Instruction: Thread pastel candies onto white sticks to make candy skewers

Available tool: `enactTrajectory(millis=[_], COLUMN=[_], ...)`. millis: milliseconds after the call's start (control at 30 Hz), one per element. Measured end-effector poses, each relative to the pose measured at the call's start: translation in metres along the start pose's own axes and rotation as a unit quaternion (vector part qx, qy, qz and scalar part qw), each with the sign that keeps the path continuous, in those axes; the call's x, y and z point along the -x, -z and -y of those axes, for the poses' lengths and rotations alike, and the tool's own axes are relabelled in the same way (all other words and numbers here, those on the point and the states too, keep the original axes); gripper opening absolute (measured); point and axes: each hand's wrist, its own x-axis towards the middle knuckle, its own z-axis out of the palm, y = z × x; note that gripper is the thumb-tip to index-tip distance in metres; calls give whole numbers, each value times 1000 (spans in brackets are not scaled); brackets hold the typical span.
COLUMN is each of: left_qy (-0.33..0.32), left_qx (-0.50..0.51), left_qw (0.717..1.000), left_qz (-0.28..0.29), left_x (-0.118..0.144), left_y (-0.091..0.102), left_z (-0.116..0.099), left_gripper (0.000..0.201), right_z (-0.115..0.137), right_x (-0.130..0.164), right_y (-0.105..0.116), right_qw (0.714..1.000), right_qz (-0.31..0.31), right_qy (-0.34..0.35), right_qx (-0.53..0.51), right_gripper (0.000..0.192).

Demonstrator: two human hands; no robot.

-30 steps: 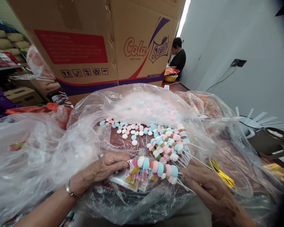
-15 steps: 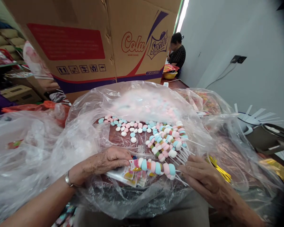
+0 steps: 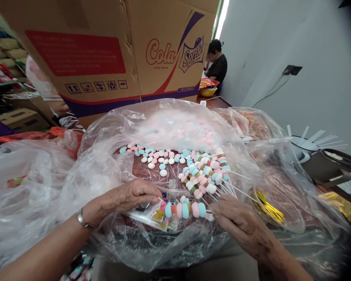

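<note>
Since a moment ago we have slid the marshmallow skewer (image 3: 185, 209) leftward, deeper into the small printed sleeve (image 3: 152, 215). Our left hand (image 3: 125, 198) pinches the sleeve's mouth, fingers closed on it; our right hand (image 3: 236, 222) has its fingers together on the skewer's stick end. One skewer sits between our hands, threaded with pink, blue, white and orange pieces. Behind it, on the clear plastic bag (image 3: 105, 171), lie a pile of finished skewers (image 3: 204, 173) and loose marshmallows (image 3: 155, 156), too many to count. One cardboard box (image 3: 105, 50) stands beyond.
</note>
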Motion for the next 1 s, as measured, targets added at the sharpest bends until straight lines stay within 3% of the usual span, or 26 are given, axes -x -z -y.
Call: enactTrajectory(millis=[167, 333, 633, 800, 1000], left_qy=[46, 88, 110, 91, 61], left_qx=[31, 65, 74, 58, -6], left_qw=[998, 993, 987, 989, 995], left_qz=[13, 38, 89, 105, 76], left_x=[2, 1, 0, -3, -6], left_y=[6, 2, 3, -4, -10], left_z=[-3, -3, -17, -21, -21], left_gripper=[32, 31, 35, 27, 18], right_z=[3, 6, 9, 19, 25], right_x=[3, 6, 2, -3, -4], right_y=[-6, -14, -19, -16, -23], right_qw=[998, 997, 997, 998, 997], right_qz=[-45, -41, -69, -43, 53], right_qy=[-22, -42, 10, 41, -41], right_qx=[-25, -58, -16, 24, -42], right_gripper=[27, 29, 29, 29, 33])
